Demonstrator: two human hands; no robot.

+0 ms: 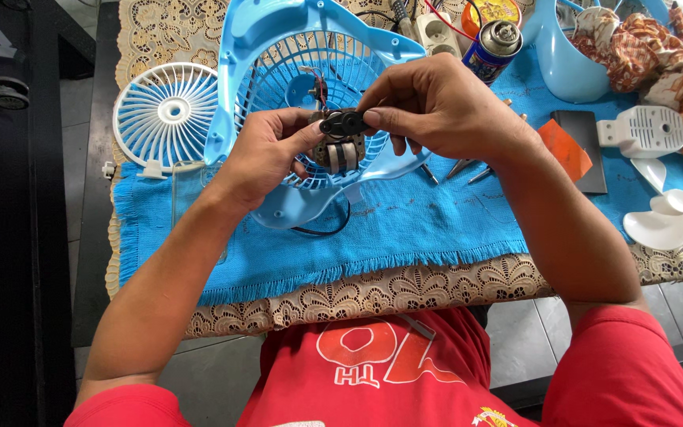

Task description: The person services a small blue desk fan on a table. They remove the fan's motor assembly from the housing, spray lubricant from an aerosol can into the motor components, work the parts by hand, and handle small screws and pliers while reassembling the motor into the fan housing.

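A: Far left of the bench?

B: Round white plastic fan grille point(166, 116), lying flat, half on the blue fringed cloth point(405, 229), which sits over a cream lace tablecloth point(373, 294).

A: Left hand?

B: Left hand point(266, 154) cups a small metal fan motor with a laminated core point(340, 154) from below, fingers curled narrowly around it. It is held just above the light blue plastic fan housing with its grid guard point(294, 71); thin wires run from motor to housing.

A: Right hand?

B: Right hand point(436, 107) pinches a small black oval plastic cap point(343, 122) between thumb and forefinger, touching the motor's top (seated or not, cannot tell).

A: Further right?

B: Metal tool tips point(468, 168) on the cloth, a spray can point(492, 49), an orange card point(564, 149) on a dark flat rectangle point(586, 150), a white vented plastic cover point(643, 130), patterned fabric point(658, 51), white fan blades point(669, 217).
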